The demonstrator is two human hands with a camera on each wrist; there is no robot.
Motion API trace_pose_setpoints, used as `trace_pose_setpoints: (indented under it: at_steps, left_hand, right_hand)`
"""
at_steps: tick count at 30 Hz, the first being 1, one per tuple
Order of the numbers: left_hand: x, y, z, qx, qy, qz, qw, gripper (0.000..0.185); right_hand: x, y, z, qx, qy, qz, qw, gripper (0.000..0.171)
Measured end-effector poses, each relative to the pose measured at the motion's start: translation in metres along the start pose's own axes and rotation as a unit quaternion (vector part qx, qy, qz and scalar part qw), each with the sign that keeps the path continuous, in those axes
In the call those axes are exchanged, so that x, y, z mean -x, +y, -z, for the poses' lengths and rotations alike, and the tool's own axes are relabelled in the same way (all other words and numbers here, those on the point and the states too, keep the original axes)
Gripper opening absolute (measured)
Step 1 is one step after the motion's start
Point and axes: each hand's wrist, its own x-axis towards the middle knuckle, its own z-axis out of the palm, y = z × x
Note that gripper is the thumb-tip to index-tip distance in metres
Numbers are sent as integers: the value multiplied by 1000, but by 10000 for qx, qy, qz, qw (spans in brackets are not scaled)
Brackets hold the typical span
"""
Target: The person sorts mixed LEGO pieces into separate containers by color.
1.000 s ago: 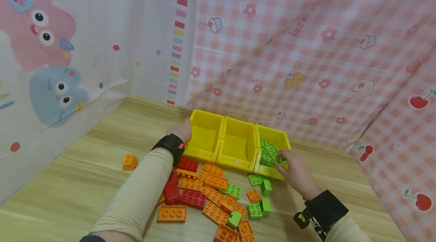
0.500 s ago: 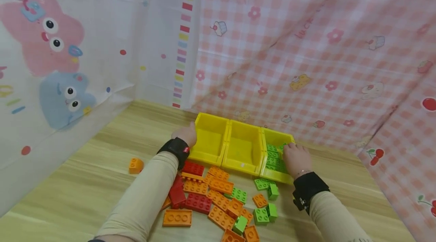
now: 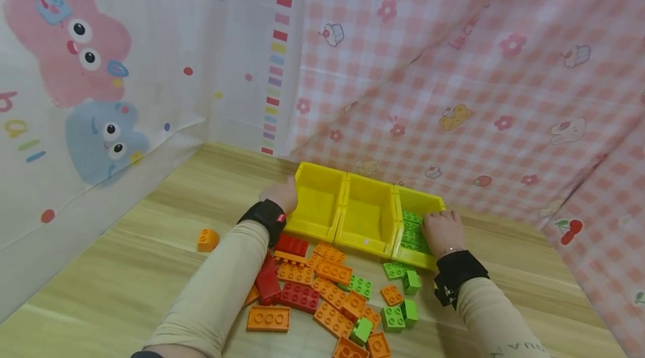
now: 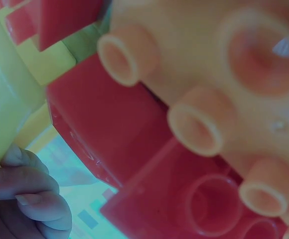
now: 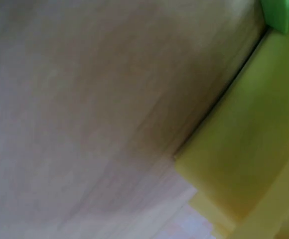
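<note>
Three yellow bins stand joined in a row: a left bin [image 3: 316, 204], a middle bin [image 3: 370, 207] and a right bin [image 3: 414, 256]. My left hand [image 3: 280, 196] grips the outer wall of the left bin; its curled fingers [image 4: 35, 199] show at the yellow edge in the left wrist view. On the far side, my right hand [image 3: 444, 231] holds the outer wall of the right bin over its rim. Inside that bin lie several green bricks [image 3: 411, 229], partly covered by the hand. The right wrist view shows the bin's side wall [image 5: 244, 129], with the hand mostly out of frame.
Loose orange bricks [image 3: 332, 319], red bricks [image 3: 299, 296] and green bricks [image 3: 393, 317] lie before the bins on the wooden tabletop [image 3: 126, 274]. One orange brick [image 3: 208, 240] sits apart at the left. A pink checked curtain [image 3: 433, 78] hangs close behind the bins.
My right hand has left the green bricks inside the right bin and moved onto that bin's outer wall. The left hand keeps its place. The head view has shifted slightly.
</note>
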Motion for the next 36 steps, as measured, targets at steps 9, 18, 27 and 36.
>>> trace_pose_setpoints:
  at_steps: [9,18,27,36]
  left_hand:
    - [7,8,5,28,-26,4,10000,45]
    - [3,5,1,-47,11,-84,10000,46]
    - [5,2,4,-188,-44,-119,9997,48]
    - [2,2,1,-62,25,-171,9998,46]
  right_hand:
    - [4,6,4,-23,-192,228,9996,15]
    - [23,7,12,-989,505,494,9926,2]
    - [55,-25,29,-2152,821,2123,9497,18]
    - [68,-50,39,-1895,-768,2747,9396,29]
